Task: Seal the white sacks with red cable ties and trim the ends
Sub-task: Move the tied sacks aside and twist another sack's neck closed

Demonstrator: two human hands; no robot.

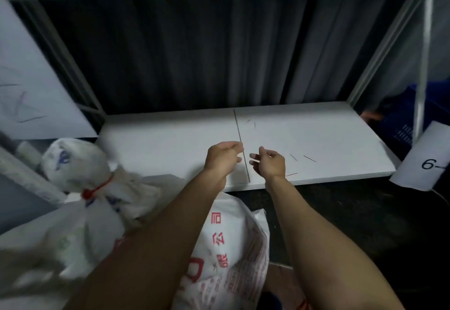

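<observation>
Sealing step: one sack is done and the next seems in preparation; the printed sack (233, 244) lies between the forearms, below the front edge of the bench (328, 139); whether its neck is tied I cannot tell
Tied sack (73, 161): at the left, just beside the bench; neck cinched by a red cable tie (97, 187)
Left hand (222, 157): over the bench's front half; fingers (237, 146) curled, thumb and forefinger pinched together; whether a tie sits between them I cannot tell
Right hand (271, 163): near the left one, not touching it; fingers loosely curled and a little spread; nothing shows in them
Dark line (239, 134): thin, running back to front across the bench past the left fingertips; seam or strip, I cannot tell
Offcuts (309, 158): a few slivers scattered right of the hands
Next move: probably gathering the printed sack's neck, looping a fresh tie round it, pulling tight, then trimming the tail
Surroundings: dark curtain (194, 53) behind; numbered card (423, 158) at the right
</observation>
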